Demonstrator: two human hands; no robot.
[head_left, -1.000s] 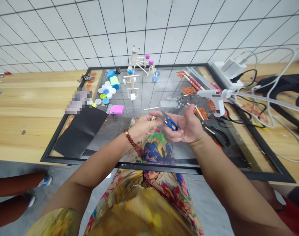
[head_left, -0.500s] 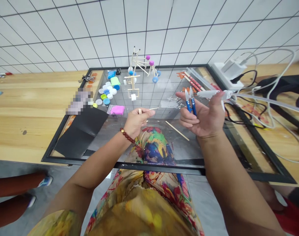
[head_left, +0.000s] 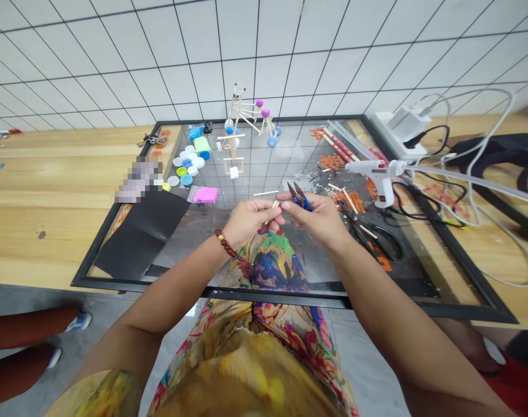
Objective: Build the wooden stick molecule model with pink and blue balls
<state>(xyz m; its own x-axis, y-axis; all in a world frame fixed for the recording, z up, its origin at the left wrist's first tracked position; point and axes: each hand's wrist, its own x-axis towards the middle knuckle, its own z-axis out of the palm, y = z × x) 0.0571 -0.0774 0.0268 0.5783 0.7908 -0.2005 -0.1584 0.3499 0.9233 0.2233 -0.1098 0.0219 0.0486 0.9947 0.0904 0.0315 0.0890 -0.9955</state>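
Observation:
My left hand [head_left: 251, 218] pinches short pale wooden sticks [head_left: 273, 209] above the glass tabletop. Close against it, my right hand [head_left: 322, 219] has its thumb and fingertips at the same sticks. Thread snips [head_left: 302, 198] with blue handles are tucked in my right hand, their blades apart and pointing up and away. Just beyond my fingers a thin wooden stick [head_left: 266, 193] lies on the glass. Past both hands stands a stick structure [head_left: 234, 147] with white and blue round pieces, joined by sticks with pink and blue balls [head_left: 265, 113].
A white glue gun [head_left: 379, 174] and black-handled scissors [head_left: 389, 243] lie to the right, near loose sticks [head_left: 353, 200] and a power strip [head_left: 396, 136] with cables. To the left are clay tubs [head_left: 193, 162], a pink clay packet [head_left: 206, 196] and black sheets [head_left: 142, 231]. Another person's legs [head_left: 29, 333] show lower left.
My right hand has moved left from beside the glue gun and turned over, bringing the snips to my left hand. The longer stick between the hands no longer shows; scissors at right are uncovered.

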